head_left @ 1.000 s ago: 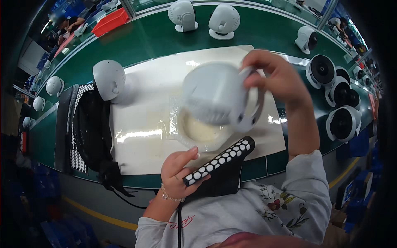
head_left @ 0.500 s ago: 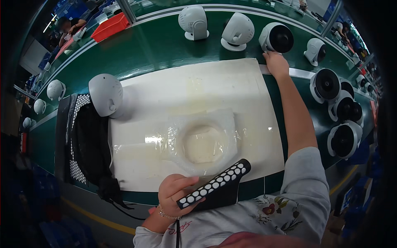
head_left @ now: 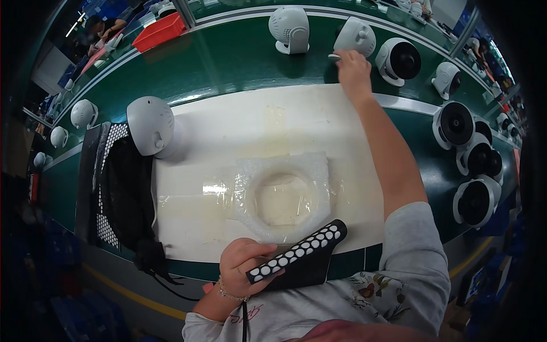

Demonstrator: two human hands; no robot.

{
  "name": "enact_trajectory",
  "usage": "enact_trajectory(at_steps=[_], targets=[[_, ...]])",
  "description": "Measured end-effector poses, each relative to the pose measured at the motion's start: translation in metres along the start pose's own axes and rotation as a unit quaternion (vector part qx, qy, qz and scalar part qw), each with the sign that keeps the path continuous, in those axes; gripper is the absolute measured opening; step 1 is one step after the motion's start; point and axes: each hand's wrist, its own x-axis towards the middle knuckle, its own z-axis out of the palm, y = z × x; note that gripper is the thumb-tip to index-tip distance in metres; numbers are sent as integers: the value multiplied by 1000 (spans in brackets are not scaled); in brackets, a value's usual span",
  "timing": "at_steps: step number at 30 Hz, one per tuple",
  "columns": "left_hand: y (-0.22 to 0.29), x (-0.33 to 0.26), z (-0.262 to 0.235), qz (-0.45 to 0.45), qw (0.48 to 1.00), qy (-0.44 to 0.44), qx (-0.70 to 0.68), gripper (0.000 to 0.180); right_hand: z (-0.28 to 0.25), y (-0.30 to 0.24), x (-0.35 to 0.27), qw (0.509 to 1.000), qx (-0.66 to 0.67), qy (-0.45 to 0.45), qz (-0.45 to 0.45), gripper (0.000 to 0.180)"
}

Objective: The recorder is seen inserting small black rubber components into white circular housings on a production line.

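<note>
My left hand [head_left: 242,267] is closed around a black bar dotted with white circles [head_left: 302,251], held slantwise at the near edge of the bench. A black panel hangs below the bar, and a cord runs down from my hand. My right arm reaches to the far side, where my right hand [head_left: 355,71] is closed on the base of a white round-headed device [head_left: 354,37]. Part of that base is hidden by my fingers. Just to its right stands a similar device with a black round face [head_left: 403,59]; another white one [head_left: 289,28] stands to its left.
A foam ring under clear film [head_left: 283,199] lies on the white sheet [head_left: 194,228]. To the left, a white device [head_left: 150,126] stands beside a black cloth [head_left: 126,196] and a dotted black panel. Several black-faced devices [head_left: 456,122] crowd the right. A red tray [head_left: 159,33] stands far left.
My right hand has left the black-faced device and moved left to the base of the neighbouring white one. The view has shifted slightly. My left hand keeps its hold on the dotted bar.
</note>
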Motion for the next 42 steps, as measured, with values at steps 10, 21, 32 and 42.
enact_trajectory(at_steps=[10, 21, 32, 42], targets=[[3, -3, 0, 10, 1000, 7, 8, 22, -164, -86, -48, 796, 598, -80, 55, 30], [0, -1, -2, 73, 997, -26, -20, 25, -184, -102, -99, 679, 635, -366, -30, 33], [-5, -2, -4, 38, 997, -22, -61, 18, 27, -10, 38, 936, 97, -181, 284, 81], [2, 0, -3, 59, 998, -7, 3, 15, -24, -12, 8, 942, 185, -25, 278, 56]])
